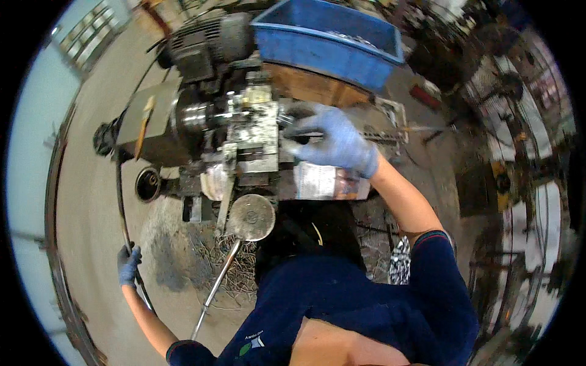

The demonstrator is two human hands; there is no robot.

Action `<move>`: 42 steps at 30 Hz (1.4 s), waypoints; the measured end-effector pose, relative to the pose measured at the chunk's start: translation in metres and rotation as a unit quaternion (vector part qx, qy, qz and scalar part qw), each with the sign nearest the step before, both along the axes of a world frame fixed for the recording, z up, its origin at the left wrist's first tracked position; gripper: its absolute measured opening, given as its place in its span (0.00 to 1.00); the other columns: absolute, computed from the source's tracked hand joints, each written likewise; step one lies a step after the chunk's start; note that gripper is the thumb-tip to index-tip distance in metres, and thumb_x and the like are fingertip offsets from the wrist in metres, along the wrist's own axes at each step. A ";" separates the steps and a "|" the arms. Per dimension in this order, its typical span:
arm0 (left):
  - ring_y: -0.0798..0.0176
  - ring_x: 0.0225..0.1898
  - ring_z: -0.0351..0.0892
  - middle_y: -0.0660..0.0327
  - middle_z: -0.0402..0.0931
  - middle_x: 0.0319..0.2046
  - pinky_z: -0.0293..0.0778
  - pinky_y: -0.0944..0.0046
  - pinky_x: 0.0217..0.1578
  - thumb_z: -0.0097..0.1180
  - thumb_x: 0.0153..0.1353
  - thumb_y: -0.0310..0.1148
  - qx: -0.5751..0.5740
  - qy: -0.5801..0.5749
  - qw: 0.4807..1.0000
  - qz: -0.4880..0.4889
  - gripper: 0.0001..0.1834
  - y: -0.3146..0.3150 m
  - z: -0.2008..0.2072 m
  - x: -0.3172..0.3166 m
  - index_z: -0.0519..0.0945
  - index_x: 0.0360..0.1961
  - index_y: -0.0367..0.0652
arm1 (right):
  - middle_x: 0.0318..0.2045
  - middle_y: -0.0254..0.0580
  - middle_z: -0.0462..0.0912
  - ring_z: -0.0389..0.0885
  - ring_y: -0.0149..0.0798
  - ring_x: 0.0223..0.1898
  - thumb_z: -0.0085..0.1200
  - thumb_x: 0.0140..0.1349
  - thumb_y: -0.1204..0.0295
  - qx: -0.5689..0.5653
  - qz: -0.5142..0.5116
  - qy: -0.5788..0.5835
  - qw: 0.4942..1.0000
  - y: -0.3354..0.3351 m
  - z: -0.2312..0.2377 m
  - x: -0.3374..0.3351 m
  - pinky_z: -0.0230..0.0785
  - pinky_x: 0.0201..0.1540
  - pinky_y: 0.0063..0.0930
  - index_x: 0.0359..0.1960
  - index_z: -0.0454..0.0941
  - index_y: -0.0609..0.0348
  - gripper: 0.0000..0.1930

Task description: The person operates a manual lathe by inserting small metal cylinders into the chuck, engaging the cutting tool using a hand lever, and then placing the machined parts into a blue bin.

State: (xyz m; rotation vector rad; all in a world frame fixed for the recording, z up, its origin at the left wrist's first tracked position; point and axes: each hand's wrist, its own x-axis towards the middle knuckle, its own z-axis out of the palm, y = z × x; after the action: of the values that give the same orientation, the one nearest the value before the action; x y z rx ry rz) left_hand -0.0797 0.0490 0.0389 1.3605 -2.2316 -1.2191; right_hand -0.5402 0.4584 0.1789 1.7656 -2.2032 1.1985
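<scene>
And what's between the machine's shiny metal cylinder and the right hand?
In the head view, a pale metal block lies between the shiny cylinder and the right hand.

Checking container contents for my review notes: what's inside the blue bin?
Inside the blue bin, small shiny, silvery pieces show just above the near rim, too blurred to identify. The near wall covers the bottom, so how deep they lie cannot be seen.

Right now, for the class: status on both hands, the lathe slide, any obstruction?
Left hand gripping long dark bar. Right hand beside lathe slide, grip blurred. Round metal disc between, touching neither hand.
</scene>
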 end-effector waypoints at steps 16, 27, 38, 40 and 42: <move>0.63 0.32 0.74 0.56 0.78 0.29 0.69 0.60 0.35 0.55 0.53 0.56 0.006 -0.124 0.987 0.101 0.31 0.079 0.022 0.041 0.79 0.44 0.38 | 0.28 0.54 0.79 0.77 0.52 0.29 0.53 0.50 0.45 0.283 0.015 0.302 0.910 -0.204 -0.044 -0.010 0.71 0.39 0.42 0.31 0.81 0.64 0.29; 0.43 0.39 0.77 0.46 0.78 0.36 0.71 0.52 0.39 0.52 0.55 0.51 -0.075 -0.277 0.952 0.103 0.22 0.131 0.029 0.098 0.78 0.41 0.44 | 0.23 0.43 0.82 0.76 0.31 0.24 0.61 0.51 0.59 0.133 -0.007 0.099 0.986 -0.226 -0.057 -0.035 0.69 0.32 0.29 0.27 0.79 0.68 0.19; 0.46 0.36 0.77 0.49 0.77 0.31 0.72 0.50 0.37 0.53 0.52 0.41 -0.169 -0.337 0.922 0.088 0.14 0.112 0.027 0.091 0.78 0.35 0.45 | 0.31 0.37 0.78 0.72 0.28 0.33 0.57 0.56 0.68 0.192 0.048 -0.173 0.965 -0.246 -0.075 -0.078 0.66 0.37 0.22 0.38 0.75 0.69 0.15; 0.46 0.34 0.77 0.50 0.77 0.29 0.72 0.50 0.35 0.54 0.51 0.41 -0.185 -0.338 0.920 0.072 0.14 0.094 0.025 0.104 0.77 0.35 0.45 | 0.35 0.40 0.78 0.73 0.30 0.36 0.58 0.56 0.68 0.171 0.038 -0.211 0.962 -0.240 -0.080 -0.091 0.68 0.41 0.24 0.44 0.72 0.70 0.19; 0.46 0.32 0.78 0.49 0.78 0.29 0.73 0.49 0.33 0.53 0.51 0.38 -0.241 -0.347 0.904 0.061 0.13 0.056 0.021 0.132 0.76 0.36 0.45 | 0.34 0.40 0.78 0.73 0.29 0.35 0.58 0.56 0.69 0.161 0.038 -0.237 0.957 -0.236 -0.081 -0.090 0.68 0.40 0.23 0.44 0.71 0.70 0.18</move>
State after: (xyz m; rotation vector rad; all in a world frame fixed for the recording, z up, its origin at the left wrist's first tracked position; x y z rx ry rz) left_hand 0.0519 0.1049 0.0595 1.8513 -2.5673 -0.0765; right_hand -0.6302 0.2219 0.0977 1.8388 -2.7575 1.4799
